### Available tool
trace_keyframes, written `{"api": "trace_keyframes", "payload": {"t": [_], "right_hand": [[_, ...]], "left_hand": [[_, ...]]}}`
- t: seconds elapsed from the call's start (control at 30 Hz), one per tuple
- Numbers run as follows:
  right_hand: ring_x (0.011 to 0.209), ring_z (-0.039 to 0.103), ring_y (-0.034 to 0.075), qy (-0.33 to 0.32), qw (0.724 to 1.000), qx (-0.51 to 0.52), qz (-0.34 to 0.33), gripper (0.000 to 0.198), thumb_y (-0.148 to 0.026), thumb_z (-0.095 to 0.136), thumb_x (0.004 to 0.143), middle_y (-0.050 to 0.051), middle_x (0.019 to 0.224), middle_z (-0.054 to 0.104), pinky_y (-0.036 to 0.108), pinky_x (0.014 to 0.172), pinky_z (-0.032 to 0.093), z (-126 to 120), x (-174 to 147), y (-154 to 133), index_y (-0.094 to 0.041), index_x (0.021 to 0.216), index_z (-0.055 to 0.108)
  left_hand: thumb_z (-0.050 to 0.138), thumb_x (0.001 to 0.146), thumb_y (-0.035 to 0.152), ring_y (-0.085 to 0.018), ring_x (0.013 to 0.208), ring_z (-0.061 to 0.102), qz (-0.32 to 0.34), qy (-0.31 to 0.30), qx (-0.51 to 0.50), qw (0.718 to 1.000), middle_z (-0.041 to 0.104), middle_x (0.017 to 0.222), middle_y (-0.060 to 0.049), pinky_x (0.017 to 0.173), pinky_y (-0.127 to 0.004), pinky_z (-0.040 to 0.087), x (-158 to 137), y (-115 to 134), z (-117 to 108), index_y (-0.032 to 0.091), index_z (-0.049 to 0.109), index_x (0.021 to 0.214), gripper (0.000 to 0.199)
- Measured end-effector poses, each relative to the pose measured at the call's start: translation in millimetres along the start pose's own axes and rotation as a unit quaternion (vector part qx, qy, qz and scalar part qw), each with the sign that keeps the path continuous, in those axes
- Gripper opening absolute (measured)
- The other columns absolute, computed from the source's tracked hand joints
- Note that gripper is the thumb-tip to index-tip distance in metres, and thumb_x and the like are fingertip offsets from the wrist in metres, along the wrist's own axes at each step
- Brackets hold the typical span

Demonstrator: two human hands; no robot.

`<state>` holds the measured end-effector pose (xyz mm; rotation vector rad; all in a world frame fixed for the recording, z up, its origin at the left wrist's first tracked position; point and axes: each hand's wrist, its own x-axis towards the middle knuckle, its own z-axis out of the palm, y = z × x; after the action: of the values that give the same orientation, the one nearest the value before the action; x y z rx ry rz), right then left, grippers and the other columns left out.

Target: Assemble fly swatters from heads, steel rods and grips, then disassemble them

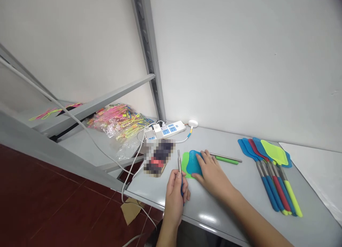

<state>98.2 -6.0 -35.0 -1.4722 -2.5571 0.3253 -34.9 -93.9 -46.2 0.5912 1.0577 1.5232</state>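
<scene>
My left hand [176, 193] is closed around the blue grip of a telescopic fly swatter handle [179, 161]; its bare metal rod points up and away from me, with no head on the tip. My right hand [213, 174] has its thumb and fingers on the edges of a blue perforated fly swatter head [194, 163]. Beneath that lies a green swatter head [185, 156], partly covered. Just beyond my right fingers, a handle with a green grip [227, 160] lies beside a metal rod [235, 159]. My right palm is hidden from above.
Several assembled fly swatters [275, 183] lie fanned out at the right, near a white sheet [315, 175]. A power strip [171, 130] with white cables stands at the back. A blurred-out item [159, 158] lies left. Bagged colourful cords [120, 120] fill the shelf behind the metal frame [149, 44].
</scene>
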Motion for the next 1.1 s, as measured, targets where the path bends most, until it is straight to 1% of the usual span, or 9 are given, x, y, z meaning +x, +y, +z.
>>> {"api": "trace_keyframes", "payload": {"t": [0.13,0.37,0.57,0.7,0.77,0.8,0.9,1.0,1.1], "right_hand": [[0.143,0.024,0.036,-0.035,0.999,-0.018,-0.008,0.075,-0.052,0.057,0.087,0.02,0.154,0.032,0.053,0.112,0.025,4.7,-1.1,-2.6,-0.01,0.146,0.038],[0.132,0.043,0.035,0.041,0.999,-0.008,-0.025,0.061,-0.048,0.057,0.088,0.02,0.141,0.05,0.054,0.106,0.032,6.9,0.3,-3.1,-0.012,0.136,0.051],[0.124,0.052,0.029,0.106,0.992,0.02,-0.063,0.041,-0.012,0.032,0.095,0.016,0.129,0.062,0.055,0.111,0.025,0.8,-1.6,-0.4,-0.012,0.13,0.055],[0.103,0.061,0.024,0.197,0.966,0.145,-0.087,0.036,-0.007,0.039,0.088,0.009,0.107,0.069,0.051,0.104,0.036,-16.0,-13.4,-0.2,-0.02,0.114,0.061],[0.092,0.061,0.022,0.295,0.916,0.266,-0.061,0.027,-0.01,0.047,0.085,0.006,0.096,0.067,0.045,0.09,0.045,-26.6,-24.1,-1.3,-0.023,0.103,0.061],[0.088,0.06,0.021,0.357,0.87,0.338,-0.036,0.022,-0.011,0.05,0.083,0.004,0.092,0.065,0.041,0.082,0.047,-32.5,-30.3,-1.3,-0.024,0.098,0.059],[0.069,0.053,0.016,0.473,0.666,0.577,0.019,0.011,-0.016,0.052,0.081,-0.001,0.076,0.054,0.03,0.064,0.045,-53.0,-50.0,6.1,-0.025,0.087,0.054],[0.055,0.04,0.011,0.417,0.486,0.768,0.015,0.011,-0.034,0.054,0.082,-0.004,0.067,0.041,0.022,0.048,0.038,-74.8,-69.2,26.0,-0.023,0.084,0.053],[0.05,0.034,0.008,0.318,0.389,0.865,0.025,0.012,-0.032,0.057,0.08,-0.005,0.064,0.036,0.018,0.041,0.034,-91.8,-89.1,45.1,-0.021,0.079,0.053]], "left_hand": [[0.049,0.093,0.053,-0.005,0.041,0.028,-0.007,-0.004,0.022,1.0,0.037,0.058,0.009,0.044,-0.019,0.034,1.8,-2.4,1.5,0.021,0.051,0.093,0.032],[0.05,0.093,0.053,-0.008,0.051,0.044,0.001,0.011,0.078,0.997,0.041,0.057,0.007,0.05,-0.017,0.037,2.8,0.5,2.9,0.02,0.055,0.095,0.034],[0.053,0.091,0.054,-0.008,0.051,0.045,-0.001,0.017,0.074,0.997,0.04,0.057,0.008,0.048,-0.016,0.035,4.2,1.1,3.2,0.02,0.054,0.094,0.034],[0.051,0.093,0.05,-0.004,0.043,0.03,0.011,0.001,0.062,0.998,0.038,0.055,0.01,0.057,-0.019,0.042,2.9,5.1,4.1,0.019,0.055,0.093,0.032],[0.052,0.093,0.05,-0.004,0.043,0.027,0.009,-0.011,0.07,0.997,0.037,0.055,0.009,0.051,-0.018,0.036,-0.2,6.7,6.9,0.018,0.056,0.096,0.032],[0.052,0.093,0.05,-0.005,0.043,0.028,0.003,-0.022,0.075,0.997,0.037,0.056,0.009,0.046,-0.017,0.031,-2.7,6.7,9.4,0.018,0.056,0.097,0.032],[0.05,0.093,0.05,-0.006,0.045,0.028,-0.021,-0.086,0.079,0.993,0.037,0.058,0.007,0.042,-0.018,0.02,-13.5,2.9,20.7,0.018,0.057,0.099,0.034],[0.05,0.094,0.048,-0.006,0.046,0.029,-0.035,-0.183,0.077,0.98,0.038,0.059,0.007,0.044,-0.019,0.021,-28.1,-4.7,33.2,0.017,0.058,0.1,0.033],[0.055,0.091,0.049,-0.005,0.044,0.03,-0.06,-0.304,0.087,0.947,0.042,0.059,0.006,0.045,-0.02,0.023,-44.9,-8.6,42.4,0.015,0.06,0.101,0.036]]}}
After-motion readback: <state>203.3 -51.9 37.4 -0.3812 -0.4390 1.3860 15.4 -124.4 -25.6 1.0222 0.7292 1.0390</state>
